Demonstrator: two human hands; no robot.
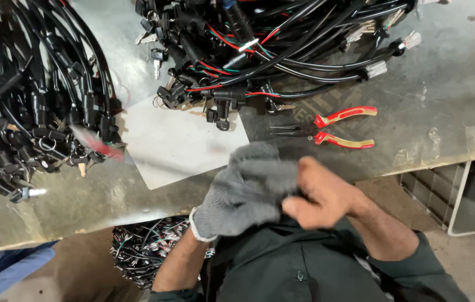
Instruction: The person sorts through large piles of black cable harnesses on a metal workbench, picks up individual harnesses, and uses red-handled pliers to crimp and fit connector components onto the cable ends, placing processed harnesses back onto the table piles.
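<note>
Left hand [243, 193] wears a grey glove [260, 168]; bare right hand [321, 193] pinches its fabric, closed, at the workbench [444, 95] front edge.

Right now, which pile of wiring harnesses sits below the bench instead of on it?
The small bundle beside the gloved left hand; the two big piles lie on the benchtop.

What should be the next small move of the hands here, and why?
Probably the bare right hand should pull the grey glove further down the left hand: its fingers grip the glove near the fingertips, and the pliers lie untouched on the table.
</note>
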